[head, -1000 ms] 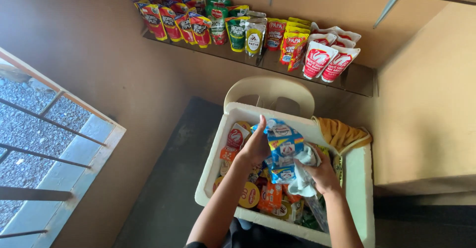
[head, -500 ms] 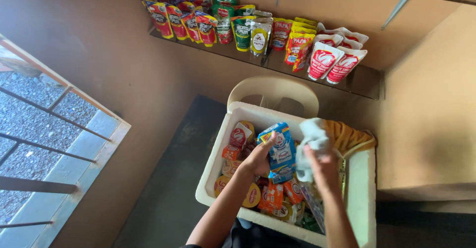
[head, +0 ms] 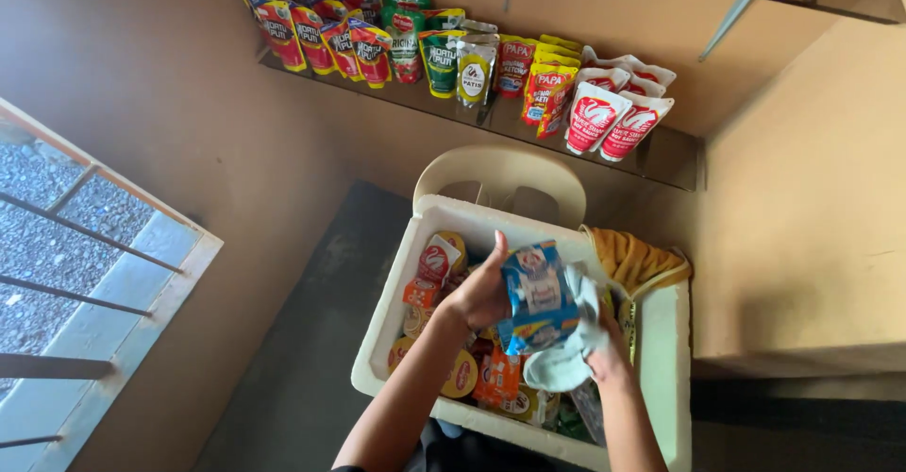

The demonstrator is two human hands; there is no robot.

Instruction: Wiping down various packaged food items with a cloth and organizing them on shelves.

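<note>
My left hand (head: 483, 293) grips a blue and white pouch (head: 536, 295) and holds it upright over a white foam box (head: 396, 326). Pressed against the pouch's right side is a pale cloth (head: 574, 345), bunched in my right hand (head: 612, 359). The box stands on a cream plastic chair (head: 500, 172) and is filled with several red, orange and yellow sachets (head: 436, 264). A yellow cloth (head: 634, 260) lies over the box's far right corner.
A shelf (head: 661, 156) on the brown wall carries a row of red, green, yellow and white sauce pouches (head: 472, 66). A barred window (head: 85, 283) opens at the left. Dark floor (head: 293, 378) lies beside the box. A beige wall (head: 802, 208) rises on the right.
The pouch has been lifted a little and turned upright. My right hand with the cloth has shifted from above the pouch to its lower right side.
</note>
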